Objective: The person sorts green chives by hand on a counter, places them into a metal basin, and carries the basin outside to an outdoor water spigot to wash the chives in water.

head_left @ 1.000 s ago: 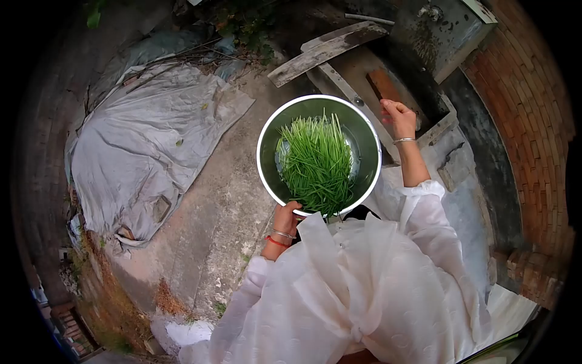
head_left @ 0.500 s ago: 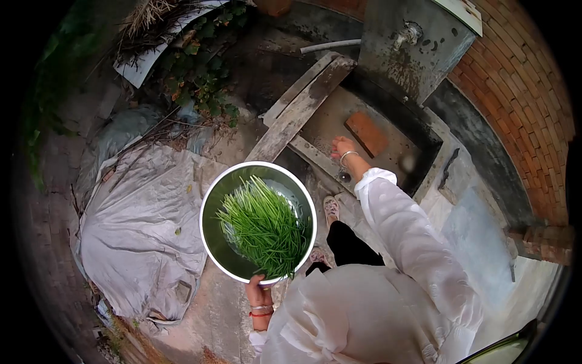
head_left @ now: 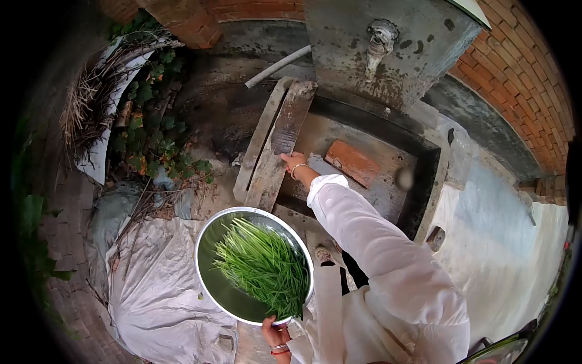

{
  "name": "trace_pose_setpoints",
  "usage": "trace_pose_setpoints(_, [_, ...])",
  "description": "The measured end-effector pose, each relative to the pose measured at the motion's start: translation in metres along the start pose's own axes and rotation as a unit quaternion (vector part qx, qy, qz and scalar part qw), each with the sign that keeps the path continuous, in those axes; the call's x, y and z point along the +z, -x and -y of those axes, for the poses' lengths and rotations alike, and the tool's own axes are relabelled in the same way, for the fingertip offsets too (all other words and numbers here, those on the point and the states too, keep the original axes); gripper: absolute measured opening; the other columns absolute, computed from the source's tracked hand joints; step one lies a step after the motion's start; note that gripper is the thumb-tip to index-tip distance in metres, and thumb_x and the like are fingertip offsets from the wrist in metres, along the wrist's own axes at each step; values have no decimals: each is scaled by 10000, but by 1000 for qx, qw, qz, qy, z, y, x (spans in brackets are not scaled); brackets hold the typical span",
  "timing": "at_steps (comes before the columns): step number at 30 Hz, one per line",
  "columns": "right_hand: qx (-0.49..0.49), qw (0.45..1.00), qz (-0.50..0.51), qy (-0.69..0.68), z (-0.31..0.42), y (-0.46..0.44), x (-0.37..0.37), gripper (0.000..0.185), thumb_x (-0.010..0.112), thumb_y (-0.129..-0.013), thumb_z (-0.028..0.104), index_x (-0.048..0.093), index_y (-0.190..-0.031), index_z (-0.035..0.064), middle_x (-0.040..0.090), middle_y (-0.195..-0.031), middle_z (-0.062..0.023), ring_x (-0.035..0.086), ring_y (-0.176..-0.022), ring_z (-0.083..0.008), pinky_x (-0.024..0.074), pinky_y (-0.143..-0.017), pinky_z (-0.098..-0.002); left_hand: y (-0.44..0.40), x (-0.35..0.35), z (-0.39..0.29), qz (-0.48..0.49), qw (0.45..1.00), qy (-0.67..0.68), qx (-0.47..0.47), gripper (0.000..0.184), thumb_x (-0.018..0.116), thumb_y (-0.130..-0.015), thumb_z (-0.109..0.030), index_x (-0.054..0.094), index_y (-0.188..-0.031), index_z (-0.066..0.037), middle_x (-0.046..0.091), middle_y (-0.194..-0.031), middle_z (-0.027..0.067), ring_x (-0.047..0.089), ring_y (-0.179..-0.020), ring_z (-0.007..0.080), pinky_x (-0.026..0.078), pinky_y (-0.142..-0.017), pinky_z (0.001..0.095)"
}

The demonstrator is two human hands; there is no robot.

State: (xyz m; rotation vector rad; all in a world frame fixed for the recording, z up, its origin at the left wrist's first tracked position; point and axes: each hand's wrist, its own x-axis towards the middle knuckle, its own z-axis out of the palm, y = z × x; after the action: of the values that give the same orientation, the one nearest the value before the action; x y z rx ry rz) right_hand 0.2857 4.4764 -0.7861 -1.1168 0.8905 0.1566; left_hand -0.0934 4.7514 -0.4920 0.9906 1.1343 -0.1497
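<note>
My left hand [head_left: 276, 330] grips the near rim of a round metal basin [head_left: 227, 297], which is tilted a little. A bundle of long green chives [head_left: 260, 264] lies in the basin, pale ends toward the far left and green tips toward me. My right hand [head_left: 294, 162] reaches forward with its fingers curled, at the edge of a weathered wooden plank [head_left: 276, 151]. Whether it touches the plank, or what is in its fingers, I cannot make out. Beyond the fingers, the plank has a dark, striped patch.
A sunken concrete sink [head_left: 394, 203] holds a red brick [head_left: 353, 162]. A tap [head_left: 379, 48] juts from the concrete slab behind it. A pale pipe [head_left: 279, 65] and leafy vines [head_left: 157, 115] are at the back left. A white sheet [head_left: 163, 291] covers the ground at left.
My right hand has moved from over the sink leftward to the plank's edge. The view has shifted, bringing the tap and wall lower in view. The left hand still holds the basin of chives.
</note>
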Motion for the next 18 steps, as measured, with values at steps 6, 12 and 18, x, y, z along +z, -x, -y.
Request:
trace_pose_setpoints(6, [4, 998, -33, -59, -6, 67, -74, 248, 652, -834, 247, 544, -741, 43, 482, -501, -26, 435, -367, -116, 322, -331, -260, -44, 59, -7, 102, 994, -45, 8, 385, 571, -662, -6, 540, -1045, 8, 606, -959, 98, 602, -853, 244, 515, -763, 385])
trace_pose_setpoints(12, [-40, 998, -32, -46, -18, 69, -141, 156, 632, -848, 207, 620, -831, 52, 559, -588, -39, 486, -437, -128, 399, -401, -272, -80, 120, -6, 197, 976, -85, -24, 381, 571, -671, -7, 544, -1051, -26, 609, -951, 76, 609, -832, 228, 525, -743, 363])
trace_pose_setpoints(18, [-36, 992, -73, -99, -65, 89, -188, 175, 617, -855, 207, 641, -872, 34, 622, -701, -57, 542, -509, -125, 448, -460, -255, -124, 184, 9, 272, 953, -130, -35, 386, 570, -681, 24, 519, -1060, -25, 583, -909, 49, 598, -791, 199, 525, -715, 332])
